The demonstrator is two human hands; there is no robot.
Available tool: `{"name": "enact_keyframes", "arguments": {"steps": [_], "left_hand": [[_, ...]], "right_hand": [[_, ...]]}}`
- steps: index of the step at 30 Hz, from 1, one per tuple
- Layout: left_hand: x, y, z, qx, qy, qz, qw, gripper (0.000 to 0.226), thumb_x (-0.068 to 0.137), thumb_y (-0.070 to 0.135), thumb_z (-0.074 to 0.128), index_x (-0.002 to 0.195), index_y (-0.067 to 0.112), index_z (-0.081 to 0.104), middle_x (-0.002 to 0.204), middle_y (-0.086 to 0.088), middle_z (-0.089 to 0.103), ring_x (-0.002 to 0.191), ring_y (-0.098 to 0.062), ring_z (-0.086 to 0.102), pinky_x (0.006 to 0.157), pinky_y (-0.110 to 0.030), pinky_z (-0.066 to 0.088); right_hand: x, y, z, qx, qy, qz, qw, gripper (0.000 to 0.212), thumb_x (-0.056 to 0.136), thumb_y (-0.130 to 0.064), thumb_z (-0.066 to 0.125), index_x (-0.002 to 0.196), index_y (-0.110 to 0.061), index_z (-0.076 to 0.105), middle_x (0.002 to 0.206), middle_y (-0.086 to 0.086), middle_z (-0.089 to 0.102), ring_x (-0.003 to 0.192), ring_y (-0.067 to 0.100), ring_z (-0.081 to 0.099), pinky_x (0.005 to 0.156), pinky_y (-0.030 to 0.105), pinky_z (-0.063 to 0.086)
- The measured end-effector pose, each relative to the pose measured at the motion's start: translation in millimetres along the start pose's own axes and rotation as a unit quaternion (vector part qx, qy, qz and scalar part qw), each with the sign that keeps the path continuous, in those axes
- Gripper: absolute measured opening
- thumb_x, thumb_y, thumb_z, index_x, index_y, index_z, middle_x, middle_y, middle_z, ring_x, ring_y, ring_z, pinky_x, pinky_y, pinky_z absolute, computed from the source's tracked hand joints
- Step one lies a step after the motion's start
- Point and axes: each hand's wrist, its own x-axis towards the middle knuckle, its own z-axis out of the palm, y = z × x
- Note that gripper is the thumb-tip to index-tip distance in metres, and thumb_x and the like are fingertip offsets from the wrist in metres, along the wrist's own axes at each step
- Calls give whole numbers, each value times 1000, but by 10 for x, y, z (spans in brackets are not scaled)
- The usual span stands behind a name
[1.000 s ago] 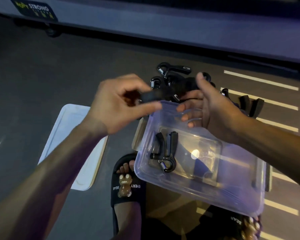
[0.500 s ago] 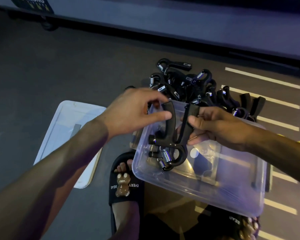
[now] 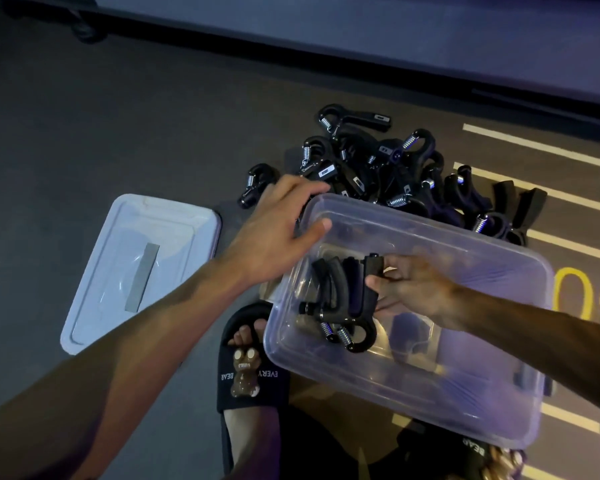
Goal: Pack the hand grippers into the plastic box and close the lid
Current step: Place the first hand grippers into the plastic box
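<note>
A clear plastic box point(image 3: 492, 258) sits on the dark floor in front of me. Two black hand grippers point(image 3: 340, 299) with steel springs lie side by side in its left half. My right hand point(image 3: 413, 285) reaches into the box and pinches the handle of the right one point(image 3: 369, 282). My left hand point(image 3: 278, 233) hovers at the box's far left corner, fingers relaxed, thumb at the rim, holding nothing. A pile of several more black grippers point(image 3: 388, 168) lies on the floor just behind the box. The pale lid point(image 3: 136, 268) lies flat to the left.
My feet in black slippers point(image 3: 250, 375) with a bear figure stand right below the box. White and yellow floor lines point(image 3: 568, 199) run at the right. A long dark ledge point(image 3: 361, 36) crosses the top of the view.
Both hands carried a gripper from above the rim down into the box beside the first one. My left hand has let go and moved back to the box's far corner.
</note>
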Motion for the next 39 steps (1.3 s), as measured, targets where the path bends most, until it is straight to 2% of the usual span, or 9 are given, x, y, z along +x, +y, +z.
{"name": "enact_keyframes", "arguments": {"steps": [6,9,14,17,20,24,26,28,39], "left_hand": [[-10,-57,168,-58,3,-35,998,41,107,38,43,148,34,43,126,3,54,121,-15,49,103,-34,41],[-9,-68,173,-66,8,-38,997,40,108,38,42,147,34,44,120,0,55,117,-15,51,102,-35,43],[-9,-72,180,-82,8,-42,996,40,106,40,41,145,34,45,119,-1,57,118,-15,52,104,-37,43],[-10,-82,183,-88,6,-42,995,39,107,41,40,145,35,44,122,0,57,120,-14,52,105,-40,43],[-11,-79,180,-92,3,-43,995,39,108,40,40,146,35,44,126,2,57,123,-13,51,106,-40,43],[-11,-88,189,-96,1,-45,994,39,108,42,39,146,36,43,133,6,55,129,-12,50,108,-42,43],[-13,-91,199,-99,3,-45,994,38,108,41,39,146,36,43,136,7,55,130,-11,49,108,-43,43],[-13,-93,205,-103,7,-45,994,38,108,39,40,146,34,43,137,6,55,131,-11,50,109,-43,43],[-16,-92,240,-120,15,-43,992,39,109,39,38,147,32,43,143,9,55,133,-8,50,109,-42,44]], "right_hand": [[259,21,102,0,1,18,1000,28,99,-5,56,127,-1,56,118,25,66,83,35,73,67,34,64],[298,17,157,-14,-3,33,999,24,99,-4,55,123,0,57,110,18,68,84,34,74,66,34,64],[294,36,220,-8,13,26,1000,13,100,-2,53,98,-13,60,91,7,67,73,27,71,67,36,63],[304,58,246,-27,48,22,998,16,98,-3,58,89,-16,60,91,11,68,82,37,72,79,52,61],[345,86,258,-113,104,7,988,24,93,-9,66,76,-20,55,83,18,71,80,40,74,76,55,61],[401,117,277,-135,105,32,985,19,93,-16,68,82,-20,53,84,16,71,73,37,75,72,52,62],[449,152,270,-188,106,20,976,16,91,-26,70,91,-16,58,91,15,73,80,35,74,77,50,62],[504,193,284,-238,113,10,965,25,90,-33,69,99,-11,62,96,15,73,88,34,72,81,48,60],[599,228,389,-300,107,10,948,29,95,-33,59,108,-6,61,103,18,72,88,35,72,81,45,60]]}}
